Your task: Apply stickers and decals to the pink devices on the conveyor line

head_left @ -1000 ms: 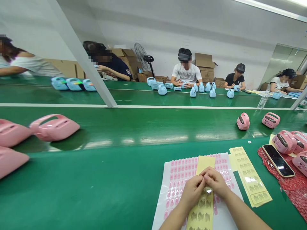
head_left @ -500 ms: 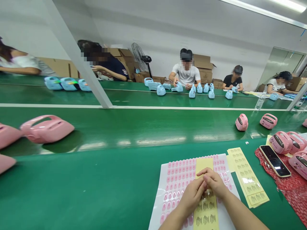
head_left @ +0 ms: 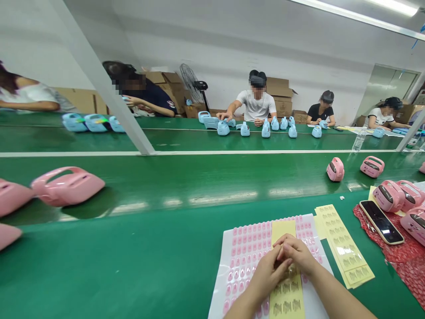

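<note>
My left hand [head_left: 268, 272] and my right hand [head_left: 297, 252] meet above a yellow strip of clear printed stickers [head_left: 286, 305]. Their fingers are bent and come together at the tips, and anything between them is hidden. Beneath the strip lies a white sheet with rows of pink oval stickers [head_left: 244, 259], tilted slightly on the green table. Just right of the sheet are more yellow strips of printed labels [head_left: 345, 248], overlapping one another.
A phone [head_left: 381, 221] lies on red bubble wrap [head_left: 407, 266], beside several pink handled plastic cases [head_left: 388, 196]. Larger pink cases [head_left: 68, 186] stand at left. Across the green bench, co-workers [head_left: 258, 104] handle blue cases [head_left: 223, 127]. A slanted white post [head_left: 109, 79] rises at left.
My hands stay together over the strip, with a small shift of the fingers. Across the bench, a co-worker's arm has reached left toward the stacked blue pieces. The view has tilted slightly.
</note>
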`<state>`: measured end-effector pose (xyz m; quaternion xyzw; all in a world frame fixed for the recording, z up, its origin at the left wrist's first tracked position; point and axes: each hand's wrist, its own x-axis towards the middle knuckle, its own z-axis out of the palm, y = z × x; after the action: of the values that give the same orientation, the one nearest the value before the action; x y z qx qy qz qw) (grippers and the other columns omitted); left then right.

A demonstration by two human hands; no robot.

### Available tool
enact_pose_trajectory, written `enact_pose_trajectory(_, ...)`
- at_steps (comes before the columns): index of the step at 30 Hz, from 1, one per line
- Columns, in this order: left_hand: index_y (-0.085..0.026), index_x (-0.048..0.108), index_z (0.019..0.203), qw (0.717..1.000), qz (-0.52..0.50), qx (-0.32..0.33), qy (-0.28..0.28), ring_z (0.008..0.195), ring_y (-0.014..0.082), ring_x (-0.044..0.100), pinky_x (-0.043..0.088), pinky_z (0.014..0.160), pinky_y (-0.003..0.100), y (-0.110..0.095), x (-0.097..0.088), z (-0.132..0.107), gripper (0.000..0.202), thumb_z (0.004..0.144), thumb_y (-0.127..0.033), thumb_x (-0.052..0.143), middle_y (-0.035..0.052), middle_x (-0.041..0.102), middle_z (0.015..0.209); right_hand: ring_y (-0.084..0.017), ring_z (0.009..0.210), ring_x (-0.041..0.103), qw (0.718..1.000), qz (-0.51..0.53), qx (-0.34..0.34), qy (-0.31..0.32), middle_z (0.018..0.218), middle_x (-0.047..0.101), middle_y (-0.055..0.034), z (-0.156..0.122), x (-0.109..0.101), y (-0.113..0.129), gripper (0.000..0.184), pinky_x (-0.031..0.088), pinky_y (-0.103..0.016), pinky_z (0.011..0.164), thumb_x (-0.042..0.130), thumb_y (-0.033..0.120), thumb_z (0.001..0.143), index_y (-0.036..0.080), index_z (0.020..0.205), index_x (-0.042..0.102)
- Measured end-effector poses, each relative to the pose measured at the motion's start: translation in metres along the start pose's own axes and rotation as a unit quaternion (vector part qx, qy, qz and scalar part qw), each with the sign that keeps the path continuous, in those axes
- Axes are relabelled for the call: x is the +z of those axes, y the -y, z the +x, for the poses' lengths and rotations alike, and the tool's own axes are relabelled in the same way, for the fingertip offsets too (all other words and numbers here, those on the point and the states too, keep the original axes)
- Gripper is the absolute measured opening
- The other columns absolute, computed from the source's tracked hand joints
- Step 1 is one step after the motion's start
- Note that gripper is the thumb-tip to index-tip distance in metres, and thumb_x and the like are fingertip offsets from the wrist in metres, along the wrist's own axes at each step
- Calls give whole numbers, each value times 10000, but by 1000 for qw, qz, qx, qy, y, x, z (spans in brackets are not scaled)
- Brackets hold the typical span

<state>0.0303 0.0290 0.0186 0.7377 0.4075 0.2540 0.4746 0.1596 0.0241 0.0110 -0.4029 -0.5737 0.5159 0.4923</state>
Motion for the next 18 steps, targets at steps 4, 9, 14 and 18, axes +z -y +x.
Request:
enact_pose_trajectory(4,-186,495,679,1000,9,14,1,593,152,506,399,551,250,-3,0,-1,267,809,-348,327,15,553,638,-194,849,529,1000,-4,0,-3,833,559,-62,-1,0,-3,468,389,-357,808,482,604,719,185,553,609)
enact_pose_trajectory(9,-194,537,703,995,77,63,-5,639,160,525,398,582,255,1,2,0,242,803,-313,352,24,604,709,-179,800,531,1000,-4,16,-11,789,557,-53,-2,1,-2,501,403,-346,790,487,620,704,178,488,585)
enact_pose_trajectory(14,-190,531,646,992,104,71,-5,657,171,531,387,586,254,4,3,0,240,783,-321,383,33,615,713,-190,832,528,999,-1,34,-12,767,548,-52,-3,2,1,519,405,-342,790,486,626,700,183,440,566)
enact_pose_trajectory(18,-188,543,609,992,102,75,2,644,169,539,383,583,246,6,3,0,302,799,-346,369,32,614,671,-186,815,532,999,9,33,-15,751,545,-46,-4,3,0,503,405,-343,782,501,618,695,185,444,563)
